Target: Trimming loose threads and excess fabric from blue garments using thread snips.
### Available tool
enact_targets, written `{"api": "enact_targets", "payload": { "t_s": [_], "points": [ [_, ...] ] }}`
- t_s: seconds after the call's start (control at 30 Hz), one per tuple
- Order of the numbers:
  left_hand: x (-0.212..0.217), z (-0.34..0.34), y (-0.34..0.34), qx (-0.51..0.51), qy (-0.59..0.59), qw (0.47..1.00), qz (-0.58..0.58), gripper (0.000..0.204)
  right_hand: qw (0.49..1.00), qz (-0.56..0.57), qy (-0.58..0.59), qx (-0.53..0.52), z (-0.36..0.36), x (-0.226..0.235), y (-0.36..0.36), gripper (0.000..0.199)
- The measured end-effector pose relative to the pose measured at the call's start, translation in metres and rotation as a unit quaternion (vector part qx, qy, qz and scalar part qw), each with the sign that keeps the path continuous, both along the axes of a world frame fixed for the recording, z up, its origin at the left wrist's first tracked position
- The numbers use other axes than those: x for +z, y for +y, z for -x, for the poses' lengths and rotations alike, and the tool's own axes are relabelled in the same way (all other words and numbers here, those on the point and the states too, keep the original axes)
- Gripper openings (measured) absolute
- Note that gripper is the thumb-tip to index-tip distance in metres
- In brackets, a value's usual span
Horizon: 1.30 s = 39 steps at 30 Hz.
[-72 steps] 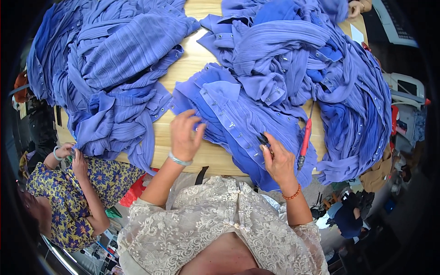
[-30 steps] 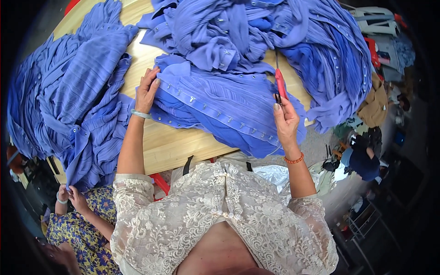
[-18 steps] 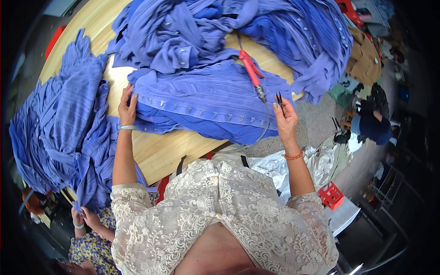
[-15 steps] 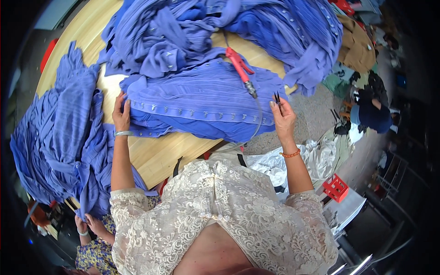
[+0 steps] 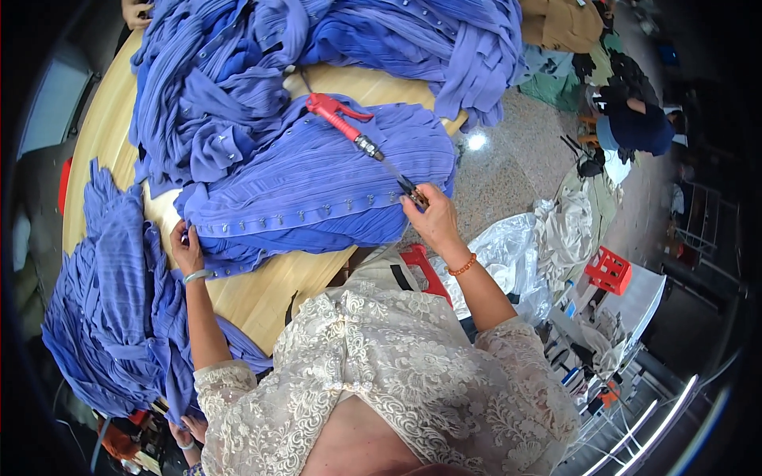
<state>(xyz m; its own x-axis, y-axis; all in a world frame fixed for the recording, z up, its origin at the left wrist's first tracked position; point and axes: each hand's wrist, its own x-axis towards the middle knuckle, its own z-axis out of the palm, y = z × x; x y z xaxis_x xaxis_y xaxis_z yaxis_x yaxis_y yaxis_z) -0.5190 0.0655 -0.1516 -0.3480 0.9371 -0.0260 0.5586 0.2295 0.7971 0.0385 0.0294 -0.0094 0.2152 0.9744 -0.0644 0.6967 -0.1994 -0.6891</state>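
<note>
A ribbed blue-violet garment (image 5: 317, 170) lies spread in front of me, with a row of small metal snaps or hooks along its front band. My left hand (image 5: 187, 252) pinches the left end of that band. In my right hand (image 5: 432, 218) is a pair of dark thread snips (image 5: 411, 190), their tips at the band's right end. Above the garment hangs a red air blow gun (image 5: 337, 115) with a metal nozzle, its tip close to the snips. How the snips' blades stand is too small to tell.
More blue-violet garments are heaped at the far side (image 5: 381, 40) and at the left (image 5: 119, 301) of the wooden table (image 5: 278, 293). Another person's hand (image 5: 136, 14) shows at the far left corner. On the floor to the right lie plastic sheeting (image 5: 508, 246) and a red crate (image 5: 609, 271).
My right hand has moved left with the snips and brought them to the band's right end. The view has shifted, and my left hand still grips the band's left end.
</note>
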Motion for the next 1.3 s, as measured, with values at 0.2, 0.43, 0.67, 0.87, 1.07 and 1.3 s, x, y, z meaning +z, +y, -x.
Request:
{"api": "enact_targets", "payload": {
  "t_s": [0.2,0.43,0.67,0.87,1.07,1.3],
  "points": [
    [0.004,-0.001,0.005,-0.002,0.044,0.999,0.007,0.026,0.989,0.022,-0.040,-0.139,-0.057,-0.012,0.029,0.022],
    [0.034,-0.011,-0.001,0.025,0.123,0.992,-0.002,0.020,0.993,-0.018,0.013,-0.117,-0.111,-0.081,0.073,0.030],
    [0.076,-0.052,-0.010,0.092,-0.165,0.978,-0.088,0.013,0.993,0.025,0.105,-0.035,-0.136,-0.080,0.074,0.030],
    [0.130,-0.077,-0.021,0.116,-0.279,0.945,-0.128,0.016,0.997,-0.047,-0.008,-0.060,-0.144,-0.070,0.065,0.037],
    [0.233,-0.161,-0.020,-0.049,-0.160,0.961,-0.219,0.018,0.979,0.003,0.137,0.148,-0.015,0.048,0.081,0.026],
    [0.279,-0.251,-0.020,-0.355,-0.039,0.870,-0.339,0.032,0.854,0.011,0.339,0.395,0.127,0.093,0.084,0.044]
  ]
}}
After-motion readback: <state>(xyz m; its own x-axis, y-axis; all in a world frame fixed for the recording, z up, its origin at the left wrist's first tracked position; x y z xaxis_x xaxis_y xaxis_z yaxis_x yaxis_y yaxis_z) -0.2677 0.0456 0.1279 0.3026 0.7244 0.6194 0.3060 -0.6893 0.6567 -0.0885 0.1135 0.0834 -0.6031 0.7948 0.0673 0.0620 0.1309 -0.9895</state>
